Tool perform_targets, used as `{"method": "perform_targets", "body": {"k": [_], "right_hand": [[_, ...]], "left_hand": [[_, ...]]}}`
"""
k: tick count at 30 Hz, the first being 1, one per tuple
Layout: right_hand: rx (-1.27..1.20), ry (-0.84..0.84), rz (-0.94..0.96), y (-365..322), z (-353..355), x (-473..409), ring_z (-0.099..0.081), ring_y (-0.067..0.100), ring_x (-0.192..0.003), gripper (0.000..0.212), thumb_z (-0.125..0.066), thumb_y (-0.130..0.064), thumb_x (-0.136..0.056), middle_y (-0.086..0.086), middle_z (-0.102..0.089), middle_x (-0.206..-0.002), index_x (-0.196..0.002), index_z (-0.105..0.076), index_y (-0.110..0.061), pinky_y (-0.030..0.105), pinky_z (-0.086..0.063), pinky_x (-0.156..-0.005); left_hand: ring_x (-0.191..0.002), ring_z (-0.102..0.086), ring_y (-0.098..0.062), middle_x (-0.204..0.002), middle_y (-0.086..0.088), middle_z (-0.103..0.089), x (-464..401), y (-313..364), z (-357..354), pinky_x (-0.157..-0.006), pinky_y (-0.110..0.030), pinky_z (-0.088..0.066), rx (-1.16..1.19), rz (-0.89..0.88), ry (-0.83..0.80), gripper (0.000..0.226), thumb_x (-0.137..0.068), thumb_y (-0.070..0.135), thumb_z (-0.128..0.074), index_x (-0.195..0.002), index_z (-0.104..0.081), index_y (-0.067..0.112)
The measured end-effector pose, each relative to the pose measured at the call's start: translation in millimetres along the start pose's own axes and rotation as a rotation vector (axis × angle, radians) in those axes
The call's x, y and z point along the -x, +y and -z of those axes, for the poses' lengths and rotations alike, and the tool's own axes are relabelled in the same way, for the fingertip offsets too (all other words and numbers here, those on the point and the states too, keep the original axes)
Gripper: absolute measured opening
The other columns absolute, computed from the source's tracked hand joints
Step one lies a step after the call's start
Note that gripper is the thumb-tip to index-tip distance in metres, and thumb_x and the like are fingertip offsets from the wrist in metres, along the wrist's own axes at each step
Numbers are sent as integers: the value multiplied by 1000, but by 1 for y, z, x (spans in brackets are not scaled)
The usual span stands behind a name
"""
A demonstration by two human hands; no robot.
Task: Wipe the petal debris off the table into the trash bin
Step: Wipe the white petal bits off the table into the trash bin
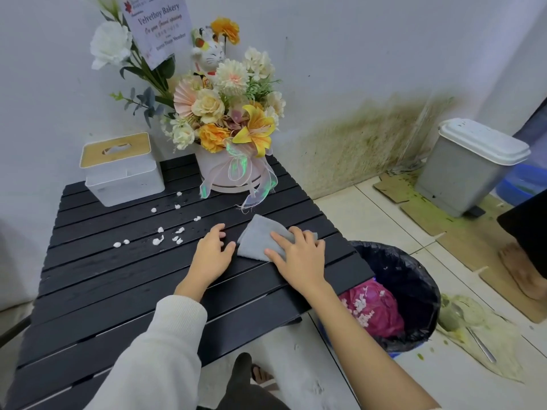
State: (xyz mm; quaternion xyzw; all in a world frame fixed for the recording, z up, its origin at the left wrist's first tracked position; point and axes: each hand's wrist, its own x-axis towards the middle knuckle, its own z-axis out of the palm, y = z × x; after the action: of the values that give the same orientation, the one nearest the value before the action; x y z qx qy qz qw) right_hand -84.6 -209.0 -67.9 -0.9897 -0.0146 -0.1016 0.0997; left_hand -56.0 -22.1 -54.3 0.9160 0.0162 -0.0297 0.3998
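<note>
Several small white petal bits (161,236) lie scattered on the black slatted table (118,291), left of both hands. A folded grey cloth (260,235) lies flat near the table's right edge. My right hand (296,255) presses on it with straight, spread fingers. My left hand (211,255) rests on the table just left of the cloth, fingers loosely bent, thumb close to the cloth's edge. The trash bin (414,291), lined with a black bag, stands on the floor right below the table's right edge and holds a pink bag with white petals.
A white tissue box (124,170) with a wooden lid and a flower arrangement in a round pink box (233,173) stand at the table's back. A grey lidded bin (470,167) stands by the stained wall. Another person's bare foot (524,270) is at the right.
</note>
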Motion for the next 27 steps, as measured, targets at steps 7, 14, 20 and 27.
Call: {"method": "perform_targets", "body": {"k": [7, 14, 20, 27], "right_hand": [[-3, 40, 43, -16, 19, -11, -34, 39, -128, 66, -44, -71, -75, 16, -29, -150, -132, -46, -37, 56, -31, -99], [-39, -157, 90, -18, -19, -20, -25, 32, -140, 66, -3, -67, -79, 0, -21, -156, -136, -31, -51, 50, -18, -111], [58, -67, -217, 25, -11, -4, -29, 32, -138, 60, -13, -64, -89, 2, -25, -155, -143, -26, -40, 54, -18, -110], [-126, 30, -553, 78, 24, 6, -47, 41, -112, 46, -29, -43, -98, 15, -49, -132, -138, -37, -21, 49, -44, -84]], "left_hand": [[-128, -40, -23, -143, -2, -42, 40, -36, 5, -101, -39, -33, -383, -124, 132, 40, -96, 23, -40, -135, -43, 15], [-132, -41, -18, -144, -2, -43, 47, -42, -11, -106, -38, -31, -560, -156, 186, 65, -87, 37, -10, -135, -47, 14], [-143, -16, -12, -154, 6, -24, 44, -44, -12, -114, -34, -12, -559, -142, 173, 73, -82, 42, 2, -145, -29, 23], [-144, -7, -12, -156, 5, -16, 42, -44, -3, -115, -32, -5, -462, -125, 64, 48, -99, 28, -20, -147, -22, 22]]}}
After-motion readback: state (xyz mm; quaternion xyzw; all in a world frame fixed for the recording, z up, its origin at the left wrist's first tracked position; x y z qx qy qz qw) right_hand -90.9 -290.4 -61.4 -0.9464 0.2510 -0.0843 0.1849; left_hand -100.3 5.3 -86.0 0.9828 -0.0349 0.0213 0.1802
